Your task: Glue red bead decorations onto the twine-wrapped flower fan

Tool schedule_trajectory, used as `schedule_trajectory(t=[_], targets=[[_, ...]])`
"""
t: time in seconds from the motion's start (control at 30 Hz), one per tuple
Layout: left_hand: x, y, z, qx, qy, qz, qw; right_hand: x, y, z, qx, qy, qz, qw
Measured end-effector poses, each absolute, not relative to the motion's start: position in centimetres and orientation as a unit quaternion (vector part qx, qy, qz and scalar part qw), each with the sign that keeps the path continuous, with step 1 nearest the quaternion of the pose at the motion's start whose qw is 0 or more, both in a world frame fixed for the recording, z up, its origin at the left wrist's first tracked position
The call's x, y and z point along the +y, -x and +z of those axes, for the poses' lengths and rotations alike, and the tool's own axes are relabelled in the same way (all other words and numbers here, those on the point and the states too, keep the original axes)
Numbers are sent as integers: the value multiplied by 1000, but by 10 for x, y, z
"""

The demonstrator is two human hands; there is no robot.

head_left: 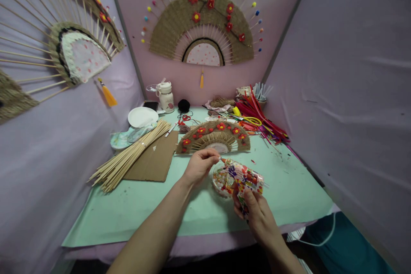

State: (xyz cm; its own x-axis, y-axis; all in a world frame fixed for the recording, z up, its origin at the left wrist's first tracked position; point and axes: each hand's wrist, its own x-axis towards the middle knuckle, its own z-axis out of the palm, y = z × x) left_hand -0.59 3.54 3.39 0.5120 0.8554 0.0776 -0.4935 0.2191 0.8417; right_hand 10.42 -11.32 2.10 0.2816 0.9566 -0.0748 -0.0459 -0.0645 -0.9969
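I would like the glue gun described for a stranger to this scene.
Over the green tabletop, find the person's right hand. It grips the glue gun. Its orange tip and multicoloured, flowery pistol shape distinguish it from the clear bowl nearby.

Bare forearms (pixel 157 222), bare hands (pixel 201 167)
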Motion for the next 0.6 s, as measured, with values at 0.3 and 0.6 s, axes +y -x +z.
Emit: schedule_trajectory(t=[0.3,0.6], targets=[[38,5,29,213,-442,453,745,-112,-105,21,-391,595,444,544],[35,6,33,212,-431,455,750,-112,-106,22,-392,596,444,542]])
